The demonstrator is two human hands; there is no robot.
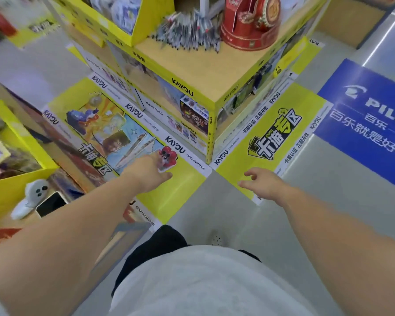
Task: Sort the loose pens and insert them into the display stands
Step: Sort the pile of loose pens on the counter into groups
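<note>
Pens [189, 30] sit heaped far ahead of both hands; left hand [146, 173] nearer, holding a red charm [167, 157]; right hand [263, 183] loose, empty

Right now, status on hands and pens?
Left hand grips pens. Right hand open, empty. Pen pile loose on shelf by red stand. Nothing blocking.

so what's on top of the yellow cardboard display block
A bristling cluster of grey pens and a red round stand sit on its tan top. What holds the pens is covered.
</note>
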